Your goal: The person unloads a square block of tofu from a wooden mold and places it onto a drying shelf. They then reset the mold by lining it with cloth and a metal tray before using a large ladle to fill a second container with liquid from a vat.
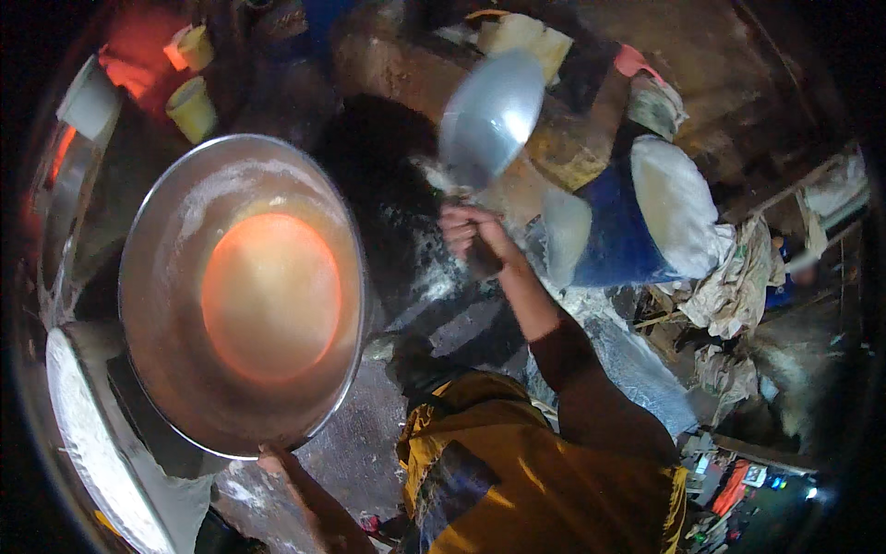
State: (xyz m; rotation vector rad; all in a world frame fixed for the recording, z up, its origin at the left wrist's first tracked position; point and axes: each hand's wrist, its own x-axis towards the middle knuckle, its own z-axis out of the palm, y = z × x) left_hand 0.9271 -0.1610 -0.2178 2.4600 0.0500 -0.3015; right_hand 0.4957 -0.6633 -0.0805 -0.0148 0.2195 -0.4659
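A wide, shallow metal pan (163,298) is tilted up before me on the left. Its round inner area glows orange and pale, and whitish residue streaks the upper inner wall. My left hand (275,458) grips its lower rim, the fingers partly hidden. Farther right, my right hand (477,232) is closed around the handle of a large, shiny metal ladle (495,114), whose bowl points upward and away from me. The hand and ladle are slightly blurred. What the ladle's bowl holds, if anything, cannot be made out.
Right of the ladle stands a blue drum (616,232) with white material (682,208) at its mouth. A white-filled round vessel (104,450) lies at lower left. Pale yellow tubs (192,109) stand upper left near an orange glow. Crumpled sheeting (737,284) hangs at right.
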